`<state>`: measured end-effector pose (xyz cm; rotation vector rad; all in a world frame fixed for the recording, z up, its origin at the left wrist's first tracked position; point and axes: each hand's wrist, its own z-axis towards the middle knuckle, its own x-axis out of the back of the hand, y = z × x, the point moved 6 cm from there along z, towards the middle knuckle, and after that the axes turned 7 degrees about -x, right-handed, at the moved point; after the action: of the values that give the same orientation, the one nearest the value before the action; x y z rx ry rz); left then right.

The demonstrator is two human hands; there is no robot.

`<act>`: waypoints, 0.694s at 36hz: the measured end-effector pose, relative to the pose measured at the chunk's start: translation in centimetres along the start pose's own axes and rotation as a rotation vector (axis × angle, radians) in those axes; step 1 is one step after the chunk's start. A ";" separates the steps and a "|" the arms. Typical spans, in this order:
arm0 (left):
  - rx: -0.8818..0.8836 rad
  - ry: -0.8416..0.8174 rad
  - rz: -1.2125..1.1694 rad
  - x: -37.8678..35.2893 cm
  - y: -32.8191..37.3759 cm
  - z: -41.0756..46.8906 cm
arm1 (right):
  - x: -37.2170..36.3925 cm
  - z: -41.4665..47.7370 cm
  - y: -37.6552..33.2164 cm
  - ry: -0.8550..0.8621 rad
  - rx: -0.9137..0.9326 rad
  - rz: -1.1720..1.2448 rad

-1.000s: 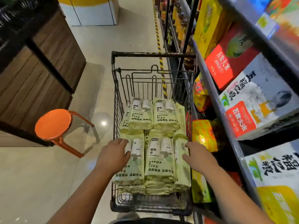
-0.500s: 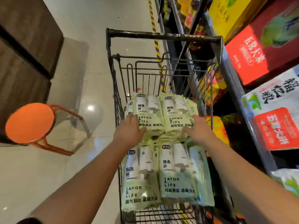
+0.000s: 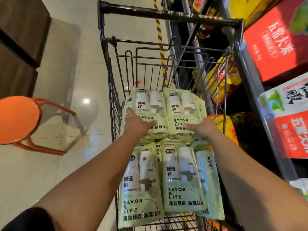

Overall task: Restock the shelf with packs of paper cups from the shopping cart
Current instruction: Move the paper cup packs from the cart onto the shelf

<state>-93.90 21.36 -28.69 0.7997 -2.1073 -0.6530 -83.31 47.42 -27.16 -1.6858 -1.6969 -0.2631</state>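
A black wire shopping cart [image 3: 166, 14] stands in front of me with several pale green packs of paper cups stacked inside. My left hand [image 3: 138, 125] grips the far left pack [image 3: 150, 104], thumb on top and fingers down its left side. My right hand [image 3: 200, 129] grips the far right pack [image 3: 185, 107] the same way from the right. Two more packs lie nearer to me, one on the left [image 3: 141, 189] and one on the right [image 3: 181, 180], with others under them. The store shelf [image 3: 253, 90] runs along the cart's right side.
Red and white rice boxes [image 3: 275, 44] fill the shelf's upper tiers, and coloured snack bags [image 3: 221, 80] sit lower behind the cart's wire side. An orange stool [image 3: 16, 119] stands on the tiled floor at left, beside a dark wooden counter [image 3: 20, 39].
Both hands moved from the near packs to the far pair and closed on their sides. My view has come forward and lower over the cart.
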 end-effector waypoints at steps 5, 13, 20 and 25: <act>0.187 -0.034 -0.080 0.3 -0.6 -0.2 | 0.7 -1.0 0.6 -0.070 -0.085 -0.020; 0.160 -0.151 -0.030 0.6 -3.0 -4.0 | 0.6 -4.0 5.4 -0.205 -0.171 0.129; 0.030 -0.117 -0.100 -0.1 -7.7 -8.7 | 1.0 -10.0 10.1 -0.215 0.009 0.327; -0.066 -0.064 -0.112 0.8 -5.7 -16.4 | 2.6 -15.0 12.3 -0.262 0.149 0.402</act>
<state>-79.35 13.95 -22.78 0.8755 -2.0974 -0.8139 -66.49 41.91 -18.91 -1.9625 -1.4675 0.2772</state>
